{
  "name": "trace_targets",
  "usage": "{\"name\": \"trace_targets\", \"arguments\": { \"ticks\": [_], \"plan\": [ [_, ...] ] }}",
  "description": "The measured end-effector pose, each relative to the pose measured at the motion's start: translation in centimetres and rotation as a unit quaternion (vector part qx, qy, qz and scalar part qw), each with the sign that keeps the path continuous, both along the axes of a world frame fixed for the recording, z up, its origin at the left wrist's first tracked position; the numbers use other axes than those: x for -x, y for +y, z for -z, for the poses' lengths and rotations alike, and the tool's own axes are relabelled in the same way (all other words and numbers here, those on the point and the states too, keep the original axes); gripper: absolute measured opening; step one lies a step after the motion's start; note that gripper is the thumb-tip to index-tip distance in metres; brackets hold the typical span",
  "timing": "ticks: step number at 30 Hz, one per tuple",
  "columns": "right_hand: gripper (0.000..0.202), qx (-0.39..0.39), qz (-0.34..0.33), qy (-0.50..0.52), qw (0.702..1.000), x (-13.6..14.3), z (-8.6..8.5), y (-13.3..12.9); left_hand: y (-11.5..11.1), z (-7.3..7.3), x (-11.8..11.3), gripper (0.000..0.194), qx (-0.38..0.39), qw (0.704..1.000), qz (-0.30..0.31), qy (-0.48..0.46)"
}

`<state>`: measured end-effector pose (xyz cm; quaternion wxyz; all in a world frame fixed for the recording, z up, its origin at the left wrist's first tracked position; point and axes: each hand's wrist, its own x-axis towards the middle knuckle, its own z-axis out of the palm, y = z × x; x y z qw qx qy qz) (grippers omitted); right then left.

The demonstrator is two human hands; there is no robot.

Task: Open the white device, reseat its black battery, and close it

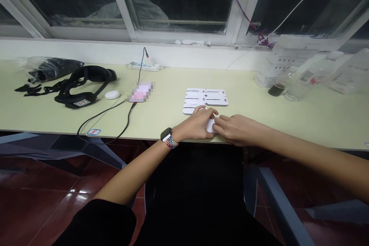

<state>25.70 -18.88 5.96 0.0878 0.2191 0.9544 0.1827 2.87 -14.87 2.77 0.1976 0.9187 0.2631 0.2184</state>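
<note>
Near the table's front edge, my left hand (196, 123) curves its fingers and thumb round a small white card (211, 125) with rounded corners. From the other side, my right hand (233, 127) pinches the same card, and the fingertips of both hands almost meet. Whether it is one card or a thin stack, I cannot tell. Just beyond the hands lie several white cards (216, 96) in two columns, bearing black lines and small black letter-like marks. The nearest left card (188, 108) is partly covered by my left fingers.
On the left are a black headset (86, 84), a round white case (112, 95), a blurred-out phone (140, 92) with cables, and a power strip (145, 66). At right stand a cup of dark liquid (276, 89), a clear bottle (294, 91) and white boxes (284, 59).
</note>
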Motion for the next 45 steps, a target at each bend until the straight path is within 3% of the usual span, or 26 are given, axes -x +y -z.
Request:
{"name": "trace_targets", "arguments": {
  "ticks": [5, 8, 15, 20, 23, 26, 29, 32, 34, 36, 41, 45],
  "plan": [
    [0.029, 0.108, 0.036, 0.095, 0.989, -1.9, -1.1, 1.4, 0.2, -0.2, 0.4, 0.064, 0.025, 1.000, 0.013, 0.005],
    [0.025, 0.128, 0.021, 0.124, 0.984, -2.7, -0.9, 1.9, 0.4, -0.2, 0.5, 0.067, 0.041, 0.999, 0.017, 0.012],
    [0.021, -0.018, -0.036, 0.032, 0.999, -1.6, 1.4, 1.3, 0.2, -0.3, 0.4, 0.057, 0.034, 0.999, 0.013, 0.007],
    [0.032, -0.075, -0.020, 0.110, 0.991, -1.9, 1.5, 1.3, -0.1, -0.3, 0.4, 0.058, 0.028, 0.999, 0.018, 0.005],
    [0.025, -0.054, 0.030, 0.207, 0.976, -2.7, 1.1, 1.2, -0.4, -0.1, 0.5, 0.074, 0.038, 0.999, -0.005, -0.005],
    [0.021, 0.034, 0.100, 0.347, 0.932, -4.2, 0.9, 0.8, -0.8, 0.2, 0.6, 0.089, 0.048, 0.998, -0.036, -0.015],
    [0.019, 0.139, 0.230, 0.470, 0.841, -6.7, 1.2, 0.5, -1.0, 0.3, 0.8, 0.088, 0.048, 0.998, -0.049, -0.015],
    [0.020, 0.236, 0.371, 0.510, 0.739, -9.6, 1.8, 0.6, -1.1, 0.3, 0.9, 0.082, 0.037, 0.998, -0.050, -0.008],
    [0.028, 0.268, 0.419, 0.517, 0.697, -11.0, 2.2, 0.8, -1.1, 0.3, 1.0, 0.077, 0.024, 0.998, -0.051, -0.005],
    [0.039, 0.257, 0.456, 0.502, 0.689, -11.9, 2.5, 1.0, -1.2, 0.4, 1.1, 0.074, 0.012, 0.999, -0.051, -0.005],
    [0.049, 0.184, 0.532, 0.438, 0.701, -12.5, 2.9, 1.8, -1.4, 0.7, 2.2, 0.074, -0.028, 0.998, -0.055, -0.008],
    [0.066, 0.142, 0.543, 0.386, 0.732, -12.7, 3.0, 2.5, -1.8, 1.0, 3.8, 0.070, -0.057, 0.995, -0.077, -0.004]
  ]
}}
